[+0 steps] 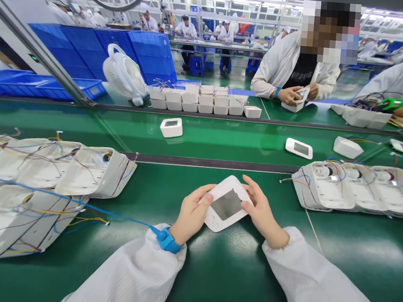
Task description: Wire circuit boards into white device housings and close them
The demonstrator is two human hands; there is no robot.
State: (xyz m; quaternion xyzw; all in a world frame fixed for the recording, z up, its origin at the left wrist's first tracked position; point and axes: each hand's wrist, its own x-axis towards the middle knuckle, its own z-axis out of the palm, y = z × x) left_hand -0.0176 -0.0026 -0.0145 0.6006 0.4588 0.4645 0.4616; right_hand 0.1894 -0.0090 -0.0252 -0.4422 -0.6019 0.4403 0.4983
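Between my two hands is a white plastic device housing (218,223) with a grey rectangular screen, tilted and held over the green bench (213,273). My left hand (194,211) grips its left edge, thumb on the front face. My right hand (260,210) holds the right edge, its thumb at the screen's side and the index finger lifted off. A blue wrist strap (169,241) with a cord circles my left wrist. The fingers behind the housing are hidden.
Open white housings with loose wires (91,172) are stacked at left; more wired housings (334,189) line the right. Beyond a dark rail, a green belt carries a white unit (171,127) and others. Across it, a co-worker (285,64) handles a similar housing near a white fan (123,75).
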